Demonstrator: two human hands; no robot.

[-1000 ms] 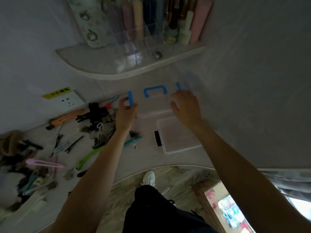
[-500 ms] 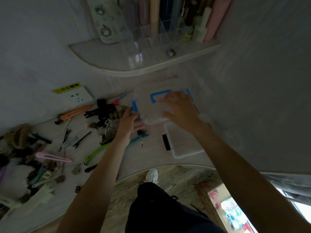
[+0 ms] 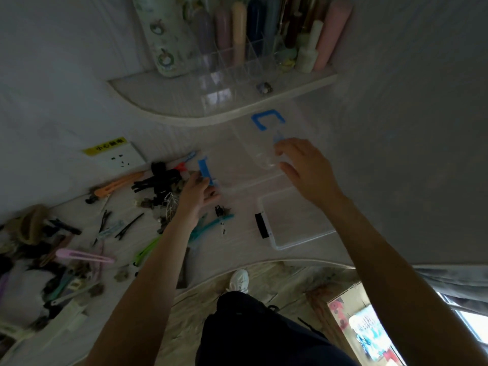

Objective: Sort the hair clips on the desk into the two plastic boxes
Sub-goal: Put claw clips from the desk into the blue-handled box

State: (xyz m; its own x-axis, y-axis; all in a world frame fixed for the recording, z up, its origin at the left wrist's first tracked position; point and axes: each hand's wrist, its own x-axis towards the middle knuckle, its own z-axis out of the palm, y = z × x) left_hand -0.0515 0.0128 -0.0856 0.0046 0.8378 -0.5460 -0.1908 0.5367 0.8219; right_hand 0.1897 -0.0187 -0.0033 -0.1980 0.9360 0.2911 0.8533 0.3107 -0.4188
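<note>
Hair clips (image 3: 79,249) strewn across pale desk (image 3: 237,249), left of left hand (image 3: 196,192). Flat clear box (image 3: 298,220) with black latch just below right hand (image 3: 307,169). Left hand pinching blue latch (image 3: 205,170) on larger clear box (image 3: 237,170); right hand gripping raised transparent lid (image 3: 260,143) with blue handle (image 3: 266,118). Beyond, curved shelf (image 3: 184,112) under grey walls, crowded with bottles (image 3: 239,33).

The right hand (image 3: 303,170) has lifted the clear lid (image 3: 260,143) (blue handle on top) off the box (image 3: 237,178), tilting it up, while the left hand (image 3: 196,192) has slid to the blue side latch (image 3: 205,169).
</note>
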